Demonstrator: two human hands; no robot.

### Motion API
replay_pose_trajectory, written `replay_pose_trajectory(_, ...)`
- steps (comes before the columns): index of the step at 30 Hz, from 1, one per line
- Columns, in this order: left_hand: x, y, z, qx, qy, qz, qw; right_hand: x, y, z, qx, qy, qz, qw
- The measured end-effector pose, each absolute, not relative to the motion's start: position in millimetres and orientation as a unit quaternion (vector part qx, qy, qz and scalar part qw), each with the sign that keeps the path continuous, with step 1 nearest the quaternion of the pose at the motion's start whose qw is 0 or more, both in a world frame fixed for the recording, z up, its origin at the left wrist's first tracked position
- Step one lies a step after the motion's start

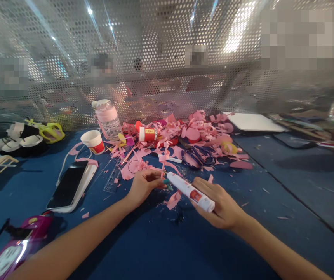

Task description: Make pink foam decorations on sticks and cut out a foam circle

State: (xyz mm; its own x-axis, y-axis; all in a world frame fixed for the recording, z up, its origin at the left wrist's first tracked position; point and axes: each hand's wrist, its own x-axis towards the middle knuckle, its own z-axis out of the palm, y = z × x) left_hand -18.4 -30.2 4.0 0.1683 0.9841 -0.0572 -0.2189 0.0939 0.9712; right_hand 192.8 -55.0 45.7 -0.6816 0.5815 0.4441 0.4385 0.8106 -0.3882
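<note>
Where my right hand [224, 203] curls: snug round a white tool [188, 189], just below mid-frame, its tip beside a pink strip [163, 158].
Left hand [140, 188]: thumb and fingers pinched on that strip — middle of the frame.
Pink scraps [193, 134]: heaped above centre, much cutting done; the strip looks unfinished — how much remains, I can't tell.

No legible txt, 1 yellow label [149, 131] on red/white cup [143, 135] too sm., white mark [7, 259] on purple item [35, 225] unclear
</note>
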Motion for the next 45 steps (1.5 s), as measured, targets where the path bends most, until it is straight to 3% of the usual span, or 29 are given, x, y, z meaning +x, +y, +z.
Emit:
replay_pose_trajectory(36, -18.5, -30.4, 2.3, 0.461, 0.419, 0.495, 0.606, 194.6, -53.5, 47.6, -0.277, -0.913, 0.088, 0.287)
replay_pose_trajectory(45, -19.3, -29.2, 1.5, 0.470, 0.419, 0.486, 0.606, 193.8, -53.0, 51.1, -0.265, -0.917, 0.125, 0.269)
